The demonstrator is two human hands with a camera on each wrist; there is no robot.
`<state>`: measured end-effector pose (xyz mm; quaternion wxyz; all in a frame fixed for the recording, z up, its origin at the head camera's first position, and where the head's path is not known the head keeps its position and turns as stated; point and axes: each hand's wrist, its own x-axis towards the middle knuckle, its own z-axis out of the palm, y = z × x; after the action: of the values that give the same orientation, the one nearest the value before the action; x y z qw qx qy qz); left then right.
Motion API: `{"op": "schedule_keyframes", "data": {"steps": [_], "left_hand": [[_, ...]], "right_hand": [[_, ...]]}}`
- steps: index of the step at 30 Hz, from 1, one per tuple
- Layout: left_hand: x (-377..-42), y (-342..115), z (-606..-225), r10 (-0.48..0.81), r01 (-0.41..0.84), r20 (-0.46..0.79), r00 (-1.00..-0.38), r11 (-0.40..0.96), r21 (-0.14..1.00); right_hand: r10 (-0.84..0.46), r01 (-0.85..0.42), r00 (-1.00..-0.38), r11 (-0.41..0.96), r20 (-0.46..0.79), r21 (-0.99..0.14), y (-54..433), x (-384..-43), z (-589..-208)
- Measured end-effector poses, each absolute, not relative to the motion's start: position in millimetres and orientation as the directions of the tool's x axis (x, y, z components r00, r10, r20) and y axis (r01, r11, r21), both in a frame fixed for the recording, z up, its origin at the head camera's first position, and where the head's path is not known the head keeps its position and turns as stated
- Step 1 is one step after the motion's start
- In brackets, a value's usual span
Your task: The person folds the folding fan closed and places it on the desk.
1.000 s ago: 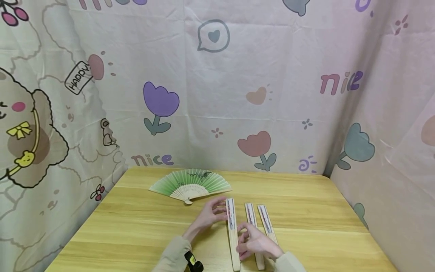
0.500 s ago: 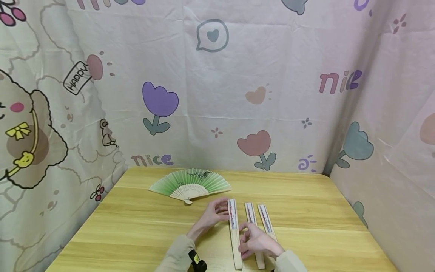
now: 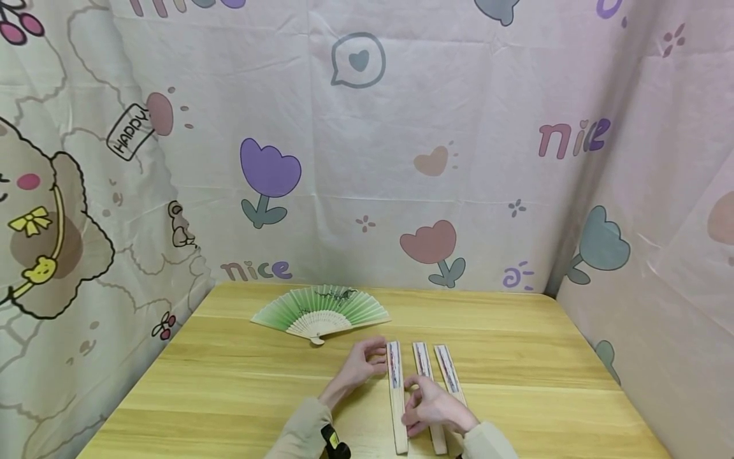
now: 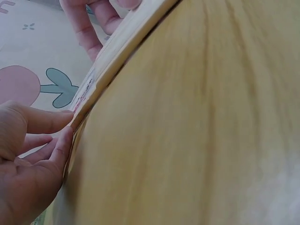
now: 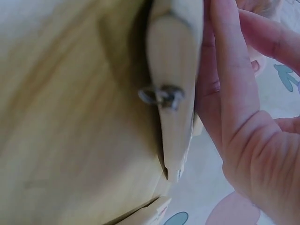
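A folded hand fan (image 3: 397, 408) lies lengthwise on the table, its printed panel at the far end. My left hand (image 3: 354, 371) is at that fan's far left edge; in the left wrist view the thumb and a fingertip (image 4: 65, 133) touch the fan's rim. On the other side, my right hand (image 3: 429, 407) rests its loosely bent fingers beside the fan's right edge. It partly covers a second folded fan (image 3: 423, 360), and a third folded fan (image 3: 450, 370) lies to the right. The right wrist view shows a metal rivet (image 5: 169, 97) through a fan's end, next to the extended fingers.
An open green fan (image 3: 350, 312) is spread at the back left of the wooden table (image 3: 504, 319). Patterned cloth (image 3: 367, 127) hangs behind the table and along both sides. A black strap with a camera (image 3: 335, 442) sits on the left wrist.
The leftmost folded fan has shifted slightly right and its far end toward me, nearer the other two. My left hand moved right with it; the right hand moved only slightly.
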<state>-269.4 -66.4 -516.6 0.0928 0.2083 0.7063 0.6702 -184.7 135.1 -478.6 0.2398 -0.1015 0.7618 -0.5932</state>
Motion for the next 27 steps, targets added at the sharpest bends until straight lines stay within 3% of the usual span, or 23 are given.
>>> {"op": "schedule_keyframes", "data": {"steps": [9, 14, 21, 27], "left_hand": [[-266, -68, -515, 0.402, 0.184, 0.153, -0.903, 0.039, 0.982], [-266, -75, -515, 0.33, 0.167, 0.156, -0.931, 0.005, 0.986], [-268, -91, -512, 0.217, 0.161, 0.175, -0.96, -0.083, 0.984], [-272, -110, -508, 0.076, 0.24, 0.258, -0.963, -0.186, 0.953]], "right_hand": [[-0.428, 0.11, -0.873, 0.289, -0.232, -0.951, 138, -186, -476], [-0.409, 0.081, -0.891, 0.285, -0.198, -0.955, 136, -189, -472], [-0.396, 0.058, -0.908, 0.21, -0.14, -0.976, 126, -201, -467], [-0.354, 0.078, -0.929, 0.082, -0.102, -0.994, 111, -215, -466]]}}
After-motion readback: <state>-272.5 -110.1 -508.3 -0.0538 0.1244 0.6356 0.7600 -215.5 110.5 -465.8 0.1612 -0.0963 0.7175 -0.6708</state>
